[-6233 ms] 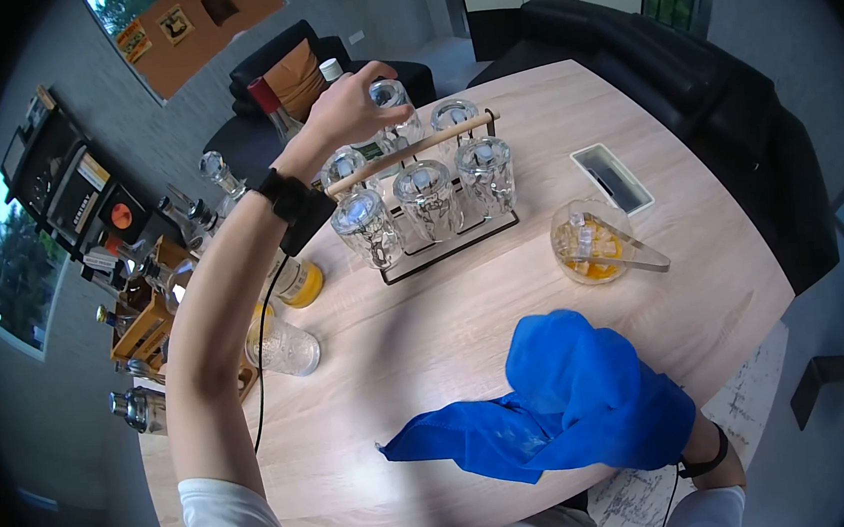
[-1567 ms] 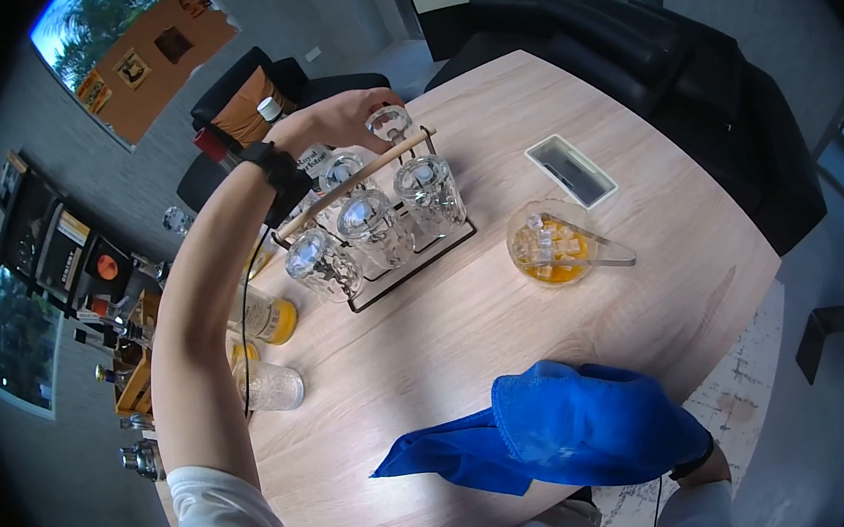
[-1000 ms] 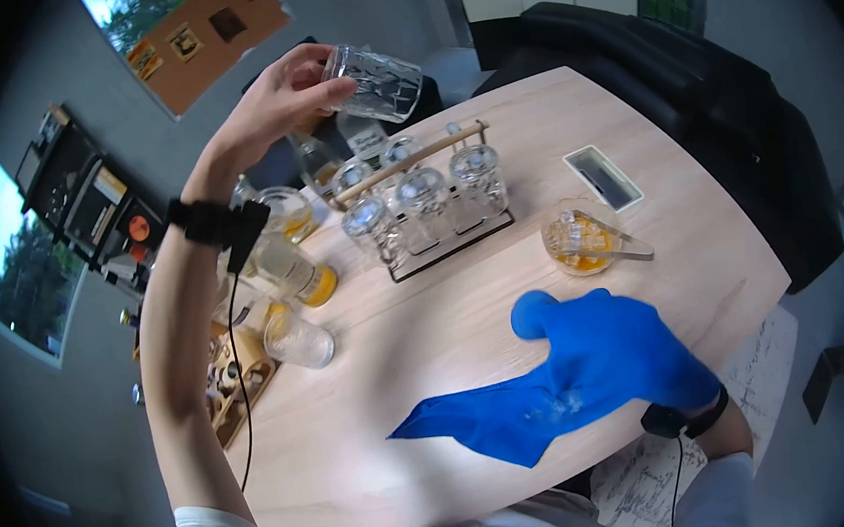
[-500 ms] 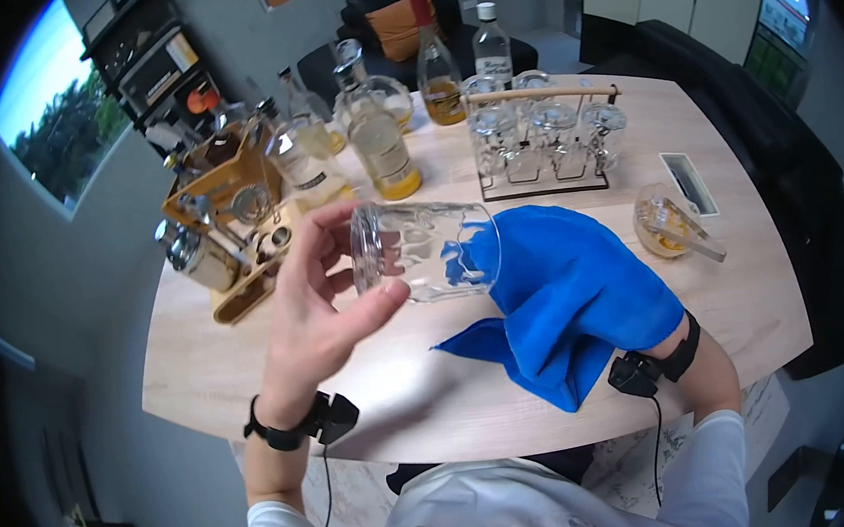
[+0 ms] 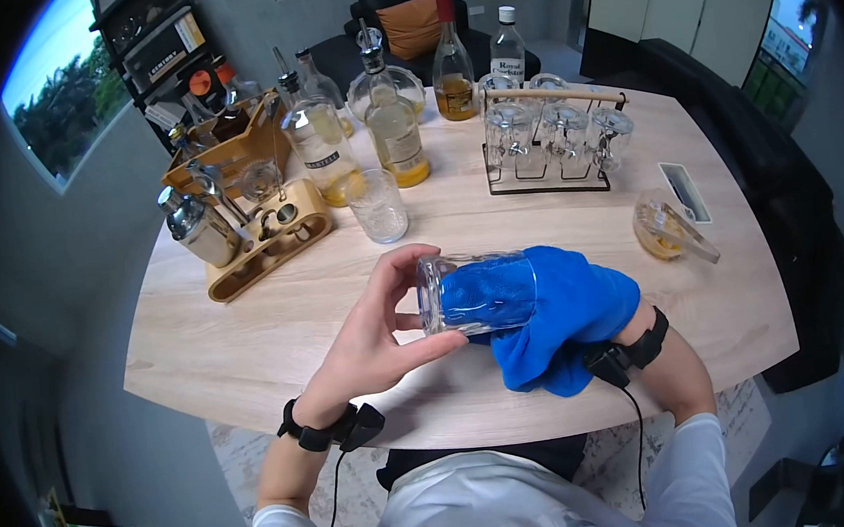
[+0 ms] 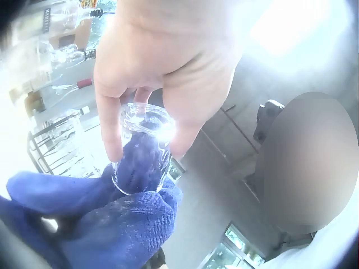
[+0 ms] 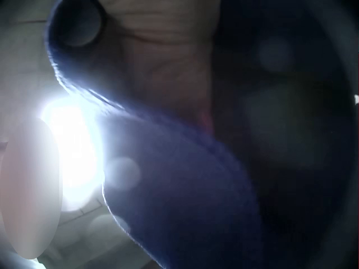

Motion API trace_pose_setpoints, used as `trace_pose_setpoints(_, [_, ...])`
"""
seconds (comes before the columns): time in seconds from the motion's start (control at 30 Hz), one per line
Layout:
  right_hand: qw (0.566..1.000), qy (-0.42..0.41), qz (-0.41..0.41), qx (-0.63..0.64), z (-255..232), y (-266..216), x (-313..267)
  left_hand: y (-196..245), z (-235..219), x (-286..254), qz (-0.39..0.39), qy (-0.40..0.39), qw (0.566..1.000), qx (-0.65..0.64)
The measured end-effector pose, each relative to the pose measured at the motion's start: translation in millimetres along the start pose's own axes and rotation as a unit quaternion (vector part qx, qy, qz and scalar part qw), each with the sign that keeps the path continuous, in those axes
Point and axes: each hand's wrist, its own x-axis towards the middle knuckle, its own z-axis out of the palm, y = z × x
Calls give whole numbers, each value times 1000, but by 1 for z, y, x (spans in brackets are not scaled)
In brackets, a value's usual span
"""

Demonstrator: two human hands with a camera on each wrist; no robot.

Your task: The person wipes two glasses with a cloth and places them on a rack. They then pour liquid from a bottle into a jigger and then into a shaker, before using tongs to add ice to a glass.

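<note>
My left hand (image 5: 378,330) grips a clear ribbed glass (image 5: 429,296) near its base, thumb below and fingers above, holding it sideways over the table. Blue cloth (image 5: 570,296) covers my right hand (image 5: 638,327), and part of it fills the inside of the glass through the mouth. In the left wrist view, fingers and thumb hold both sides of the glass (image 6: 147,119), with the cloth (image 6: 120,230) bunched at its mouth. The right wrist view shows the palm (image 7: 162,61) under the cloth (image 7: 168,185); the fingers are hidden.
A wire rack (image 5: 549,190) with several upturned glasses stands at the back right, beside an ice bowl with tongs (image 5: 658,233). An upright glass (image 5: 378,212), several bottles (image 5: 397,145), a bar tool holder (image 5: 275,248) and a shaker (image 5: 200,228) stand behind and to the left.
My left hand has taken a glass from the rack and brought it down and nearer my body. The cloth-covered right hand has moved left to it, and cloth is now inside the glass.
</note>
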Motion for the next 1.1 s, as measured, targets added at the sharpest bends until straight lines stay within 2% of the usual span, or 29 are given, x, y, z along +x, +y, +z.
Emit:
trace_pose_setpoints(0.13, [1000,7,-19,-2,-2,10,1,-1,-1,0,-30,-41,999,15])
trace_pose_setpoints(0.2, [992,24,-58,-105,-2,11,1,-2,-2,2,-31,-53,998,18])
trace_pose_setpoints(0.23, [992,24,-59,-106,-2,13,0,-3,-3,3,-30,-53,998,19])
trace_pose_setpoints(0.3, [1000,16,-13,-4,0,19,-5,-6,-7,5,-16,-60,998,-28])
trace_pose_setpoints(0.33, [1000,15,-14,-5,5,22,-5,-8,-9,9,-15,-60,998,-27])
trace_pose_setpoints(0.4, [971,112,12,212,18,25,1,-11,-17,17,-13,-62,997,-38])
trace_pose_setpoints(0.43, [972,112,9,209,20,16,3,-9,-24,22,13,-65,997,39])
trace_pose_setpoints(0.53, [941,108,-11,321,22,-13,3,3,-38,32,-8,-44,998,41])
trace_pose_setpoints(0.57, [972,108,-29,207,18,-18,3,10,-40,34,8,-66,998,3])
trace_pose_setpoints(0.63, [989,107,-48,90,16,-22,6,18,-36,40,5,-57,998,-8])
trace_pose_setpoints(0.67, [988,131,-81,-30,20,-22,10,23,-31,43,-3,-49,999,-22])
trace_pose_setpoints(0.7, [981,141,-97,-91,20,-15,11,34,-23,43,-43,-15,999,5])
trace_pose_setpoints(0.73, [970,153,-113,-151,20,-7,13,33,-14,48,-41,-14,999,5])
trace_pose_setpoints(0.77, [856,172,-202,-443,16,11,18,28,-4,54,9,41,996,75])
trace_pose_setpoints(0.8, [765,167,-231,-577,11,23,17,26,-1,56,27,59,995,79])
trace_pose_setpoints(0.83, [650,174,-263,-691,11,21,18,23,1,59,44,76,993,83])
trace_pose_setpoints(0.87, [669,165,-289,-665,12,17,16,20,4,61,60,93,990,88])
trace_pose_setpoints(0.93, [686,157,-311,-639,15,3,8,16,-1,64,92,81,985,123])
trace_pose_setpoints(0.97, [723,126,-278,-620,15,-3,2,13,-3,66,93,79,985,121])
trace_pose_setpoints(1.03, [758,94,-244,-598,17,-15,-7,6,-7,67,158,52,984,69])
trace_pose_setpoints(1.07, [936,137,-96,-309,18,-21,-10,4,-8,67,159,51,984,69])
trace_pose_setpoints(1.1, [980,136,-14,-147,17,-17,-14,1,-9,66,227,26,971,70])
